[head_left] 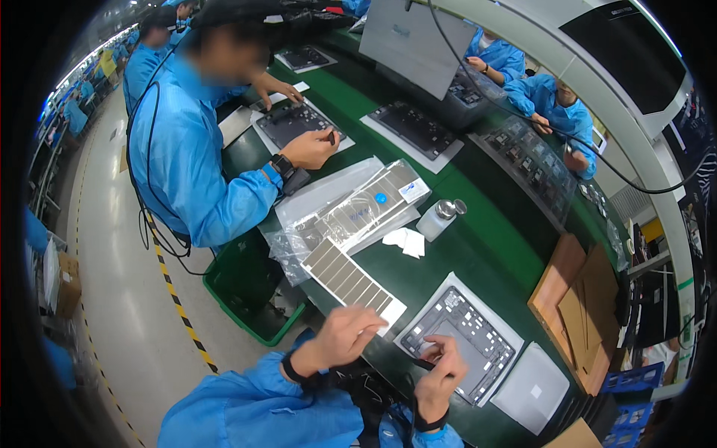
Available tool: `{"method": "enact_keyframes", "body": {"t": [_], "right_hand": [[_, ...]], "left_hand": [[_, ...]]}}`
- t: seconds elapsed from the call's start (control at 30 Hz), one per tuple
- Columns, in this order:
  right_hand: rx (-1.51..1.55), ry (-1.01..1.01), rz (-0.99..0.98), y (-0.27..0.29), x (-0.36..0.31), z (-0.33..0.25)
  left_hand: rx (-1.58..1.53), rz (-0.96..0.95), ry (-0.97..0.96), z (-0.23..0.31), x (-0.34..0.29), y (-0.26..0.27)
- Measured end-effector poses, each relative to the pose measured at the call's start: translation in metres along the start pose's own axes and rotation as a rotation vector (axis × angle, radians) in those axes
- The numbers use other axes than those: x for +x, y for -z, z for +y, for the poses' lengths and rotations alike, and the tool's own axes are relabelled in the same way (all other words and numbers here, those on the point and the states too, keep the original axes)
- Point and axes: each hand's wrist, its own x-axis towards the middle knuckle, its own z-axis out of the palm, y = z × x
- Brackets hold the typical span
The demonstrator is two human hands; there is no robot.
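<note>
My left hand [346, 337] is closed, its fingers bunched at the near end of a white sheet [351, 278] with rows of grey-brown adhesive strips. Whatever its fingertips may pinch is too small to make out. My right hand [442, 371] grips a dark, slim tool [423, 364], mostly hidden by the fingers, above the near left side of a dark, flat device panel [467, 328]. Small white pieces dot the panel, which lies on a white backing [450, 284]. A silver-grey flat panel [532, 390] sits to its right.
Beyond the sheet are clear plastic packets [366, 205], white wipes [405, 241] and a metal-capped bottle [437, 220]. A green bin [250, 287] stands below the table edge. Wooden boards [579, 306] lean at right. A co-worker [198, 149] handles another panel [295, 123] at far left.
</note>
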Motion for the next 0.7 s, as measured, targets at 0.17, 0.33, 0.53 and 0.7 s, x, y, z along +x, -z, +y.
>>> {"method": "enact_keyframes", "body": {"t": [0.17, 0.33, 0.53, 0.7], "right_hand": [[-0.105, -0.108, -0.190, -0.011, 0.014, 0.020], [-0.046, -0.215, -0.259, -0.030, 0.029, 0.009], [0.227, -0.300, -0.223, -0.038, 0.025, 0.023], [0.189, -0.207, -0.203, -0.038, 0.024, 0.029]], "left_hand": [[0.497, -0.326, 0.082, -0.039, -0.006, 0.002], [0.542, -0.460, 0.088, -0.052, -0.011, 0.005], [0.512, -0.536, 0.072, -0.057, -0.011, 0.012], [0.510, -0.479, 0.025, -0.062, -0.013, 0.005]]}}
